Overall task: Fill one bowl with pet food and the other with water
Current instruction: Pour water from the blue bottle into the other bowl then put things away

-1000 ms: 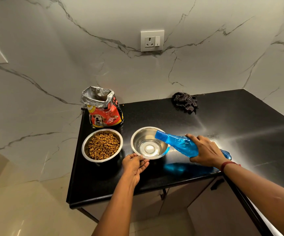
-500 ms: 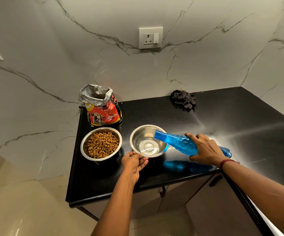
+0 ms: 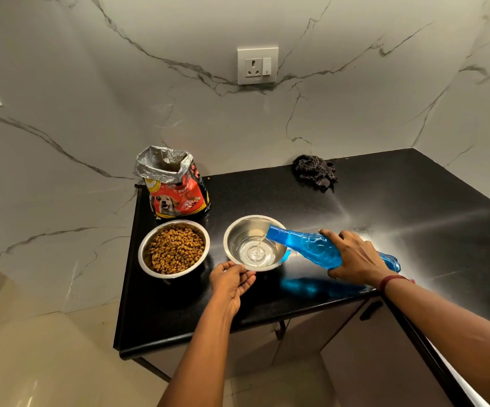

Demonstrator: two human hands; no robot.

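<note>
**Water streams into the right-hand bowl**

Nearest, the left hand [image 3: 232,279] pinches the near rim of a round stainless-steel bowl [image 3: 235,232], thumb on top. Just right of it, the right hand [image 3: 355,254] grips a translucent blue plastic bottle [image 3: 305,245] tipped on its side, mouth over the bowl's right edge. A thin stream of water [image 3: 257,254] falls into the shallow pool inside. To the left, a second steel bowl [image 3: 144,254] is full of brown kibble [image 3: 176,249]. Behind it stands an open red pet food bag [image 3: 176,195]. A dark checked cloth [image 3: 315,171] lies at the far edge of the black countertop [image 3: 384,201], below a white wall socket [image 3: 257,66].
</note>
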